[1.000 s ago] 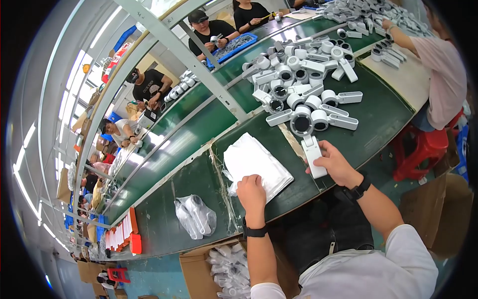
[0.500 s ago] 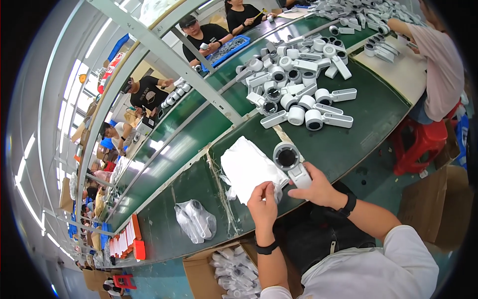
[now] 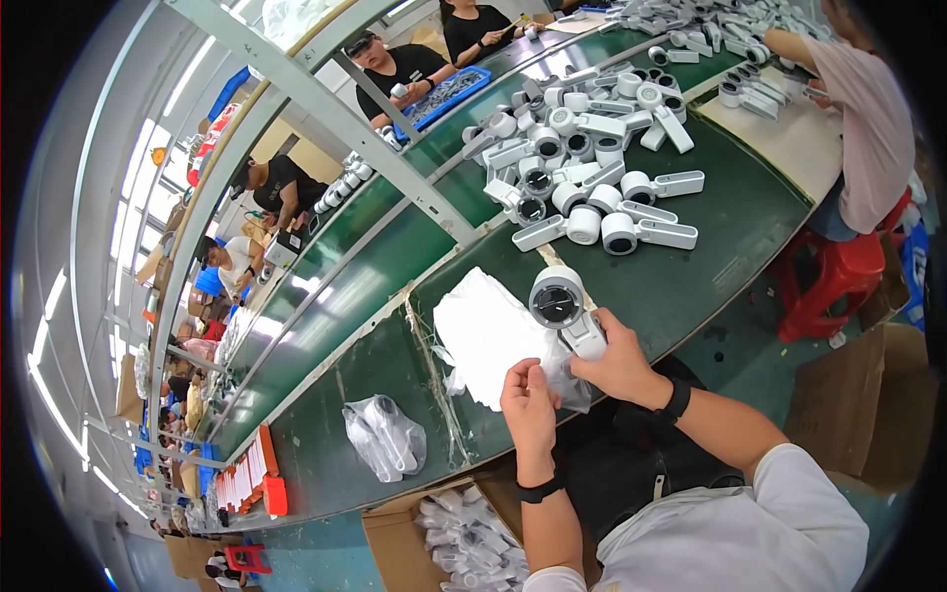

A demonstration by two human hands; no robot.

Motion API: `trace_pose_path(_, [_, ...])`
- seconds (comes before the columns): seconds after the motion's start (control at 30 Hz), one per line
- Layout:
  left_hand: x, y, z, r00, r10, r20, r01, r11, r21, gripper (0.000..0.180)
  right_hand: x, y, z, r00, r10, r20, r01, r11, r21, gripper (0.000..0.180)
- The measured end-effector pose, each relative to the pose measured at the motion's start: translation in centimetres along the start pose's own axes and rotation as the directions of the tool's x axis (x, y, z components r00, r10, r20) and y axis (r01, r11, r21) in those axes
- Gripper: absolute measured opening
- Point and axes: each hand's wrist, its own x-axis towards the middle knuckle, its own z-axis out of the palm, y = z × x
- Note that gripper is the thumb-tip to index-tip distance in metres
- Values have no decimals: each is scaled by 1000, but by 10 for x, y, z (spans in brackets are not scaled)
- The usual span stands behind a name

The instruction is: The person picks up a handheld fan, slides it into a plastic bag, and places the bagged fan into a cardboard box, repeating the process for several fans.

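Observation:
My right hand (image 3: 627, 367) is closed round the handle of a white handheld fan (image 3: 584, 335), whose round head with a dark centre points up and away from me. Just left of it, the fingers of my left hand (image 3: 530, 395) are pinched together at the edge of a clear plastic bag (image 3: 572, 389). This bag hangs between my hands, below the fan's handle; how far the handle reaches into it is hard to see. Under and beyond my left hand lies a stack of thin white bags (image 3: 480, 331) on the green table (image 3: 681, 286).
Loose white fans (image 3: 582, 227) are heaped beyond my hands. Left of the stack lies a bagged pair of fans (image 3: 385, 437). Below the table edge, a cardboard box (image 3: 400, 543) contains several bagged fans. A metal frame post (image 3: 345, 128) rises at the left; co-workers sit across and at right.
My right hand has moved the fan slightly left, and its head has turned. More of the clear bag now shows between my hands. My left hand has shifted a little right.

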Motion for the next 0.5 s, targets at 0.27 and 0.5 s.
trace_pose_path(0.27, [3,-14,-5,987,14,158,-95,848,521,33,6,-6,-5,999,-41,-3,41,999,-22,50])
trace_pose_path(0.5, [-4,5,9,997,-38,-61,23,974,-224,12,9,-9,-19,999,0,-33,-3,996,-84,50])
